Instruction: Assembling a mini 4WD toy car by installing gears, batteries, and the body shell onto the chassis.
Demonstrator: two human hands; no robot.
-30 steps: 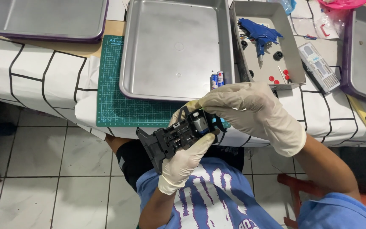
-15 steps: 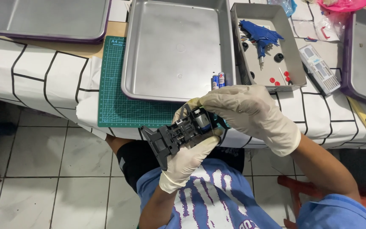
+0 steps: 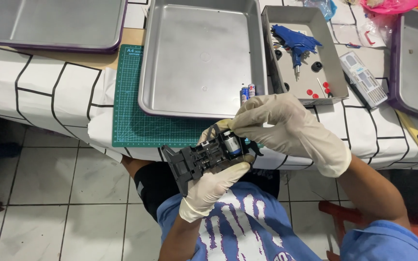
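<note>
Left hand (image 3: 214, 186) gripping black plastic chassis (image 3: 204, 157) from below, right hand (image 3: 279, 128) pinching its small silver motor (image 3: 230, 143). Held over lap, before green cutting mat (image 3: 131, 111) and steel tray (image 3: 201, 55). Barely shifted since a second ago, tilted slightly more.

Cream latex gloves on left hand (image 3: 212, 186) & right hand (image 3: 286, 128), blue tee (purple-white print), black shorts.

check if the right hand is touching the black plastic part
Touching: the head view shows the right hand with fingertips on the black plastic part.
</note>
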